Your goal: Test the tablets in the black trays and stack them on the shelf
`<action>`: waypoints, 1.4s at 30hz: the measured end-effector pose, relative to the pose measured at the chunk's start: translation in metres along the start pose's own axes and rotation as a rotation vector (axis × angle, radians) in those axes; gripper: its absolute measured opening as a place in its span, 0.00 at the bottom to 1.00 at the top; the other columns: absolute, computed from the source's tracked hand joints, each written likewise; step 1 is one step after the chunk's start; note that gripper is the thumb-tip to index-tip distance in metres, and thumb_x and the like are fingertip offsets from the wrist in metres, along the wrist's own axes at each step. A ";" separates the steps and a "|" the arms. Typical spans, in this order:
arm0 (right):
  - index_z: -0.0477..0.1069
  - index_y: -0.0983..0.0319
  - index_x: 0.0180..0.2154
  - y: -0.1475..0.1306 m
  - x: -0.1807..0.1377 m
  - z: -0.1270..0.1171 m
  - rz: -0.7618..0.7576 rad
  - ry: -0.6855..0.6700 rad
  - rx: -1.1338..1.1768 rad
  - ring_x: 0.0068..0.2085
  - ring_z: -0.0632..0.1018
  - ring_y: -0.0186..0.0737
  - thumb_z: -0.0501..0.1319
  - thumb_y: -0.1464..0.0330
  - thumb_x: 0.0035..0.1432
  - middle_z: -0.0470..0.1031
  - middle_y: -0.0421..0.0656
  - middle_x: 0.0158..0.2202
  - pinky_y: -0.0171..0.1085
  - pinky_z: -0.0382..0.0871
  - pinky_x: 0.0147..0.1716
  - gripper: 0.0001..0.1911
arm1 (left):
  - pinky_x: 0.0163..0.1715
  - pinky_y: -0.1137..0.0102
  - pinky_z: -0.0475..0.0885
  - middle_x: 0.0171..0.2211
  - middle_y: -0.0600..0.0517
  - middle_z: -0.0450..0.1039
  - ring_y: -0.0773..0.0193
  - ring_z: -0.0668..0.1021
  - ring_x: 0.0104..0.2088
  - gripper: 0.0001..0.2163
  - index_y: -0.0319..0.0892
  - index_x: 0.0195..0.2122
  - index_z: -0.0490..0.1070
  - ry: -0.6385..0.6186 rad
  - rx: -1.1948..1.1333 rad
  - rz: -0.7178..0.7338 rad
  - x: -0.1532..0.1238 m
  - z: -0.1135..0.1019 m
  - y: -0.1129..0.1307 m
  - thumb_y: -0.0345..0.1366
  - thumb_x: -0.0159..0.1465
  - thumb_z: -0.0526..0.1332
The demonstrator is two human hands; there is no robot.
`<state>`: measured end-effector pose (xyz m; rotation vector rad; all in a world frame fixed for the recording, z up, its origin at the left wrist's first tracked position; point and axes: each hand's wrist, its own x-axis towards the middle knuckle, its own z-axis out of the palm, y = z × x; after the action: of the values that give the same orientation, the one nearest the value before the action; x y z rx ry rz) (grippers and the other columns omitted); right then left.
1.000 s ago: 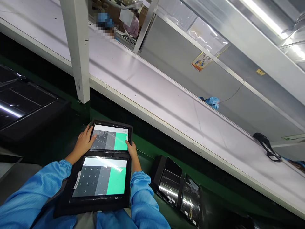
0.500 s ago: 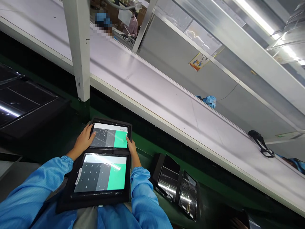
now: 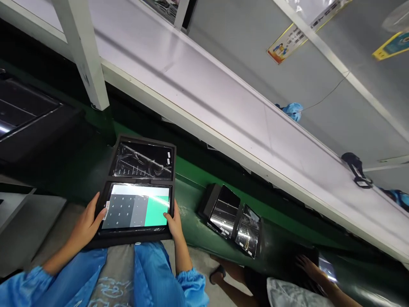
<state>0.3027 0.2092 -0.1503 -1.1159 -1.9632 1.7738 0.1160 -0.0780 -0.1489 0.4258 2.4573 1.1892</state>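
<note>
Fingers of the left hand and of the right hand are clamped on the two sides of a matte black tray, with the thumbs lapped inward; some fingertips are hidden. The left thumb lies at the edge of the lit tablet, by a white sticker, and the right thumb rests on its green patch. Flat and glossy, this tablet sits in the tray's near recess, showing a grey keypad. In the far recess lies a dark tablet, its wrinkled clear film catching the light, with two small white labels near its right edge.

Smooth and slightly shiny, the green table runs under the tray's far end; the near end reaches the blue coat. Both forearms come up from below, bare above gathered, elastic cuffs; the left slants in from the side, thumb spread from the index finger, while the right is more upright. To the right, well apart, another black tray bears two shiny tablets, tilted. Farther right, a co-worker's hand stretches over something dark, too dim to tell.
</note>
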 end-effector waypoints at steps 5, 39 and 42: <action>0.58 0.61 0.65 0.002 -0.008 0.004 -0.010 0.039 -0.088 0.66 0.65 0.48 0.63 0.60 0.55 0.64 0.48 0.65 0.50 0.53 0.68 0.39 | 0.67 0.46 0.55 0.69 0.39 0.52 0.46 0.58 0.68 0.35 0.40 0.71 0.46 -0.009 0.083 -0.018 -0.033 0.000 -0.012 0.55 0.68 0.48; 0.64 0.58 0.61 0.010 -0.003 0.001 0.051 0.058 0.007 0.66 0.64 0.49 0.64 0.59 0.49 0.65 0.45 0.65 0.48 0.54 0.67 0.37 | 0.65 0.41 0.51 0.70 0.44 0.50 0.45 0.48 0.71 0.25 0.44 0.62 0.69 0.018 0.591 0.407 -0.003 0.000 0.035 0.49 0.71 0.47; 0.63 0.59 0.62 0.014 -0.003 -0.001 0.035 0.037 0.016 0.65 0.65 0.49 0.64 0.63 0.45 0.65 0.46 0.65 0.49 0.55 0.66 0.40 | 0.66 0.43 0.51 0.71 0.45 0.48 0.48 0.47 0.71 0.25 0.45 0.65 0.64 0.056 0.490 0.391 -0.003 0.000 0.029 0.47 0.71 0.46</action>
<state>0.3100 0.2070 -0.1626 -1.1767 -1.9157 1.7701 0.1220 -0.0621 -0.1248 1.0607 2.7889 0.7120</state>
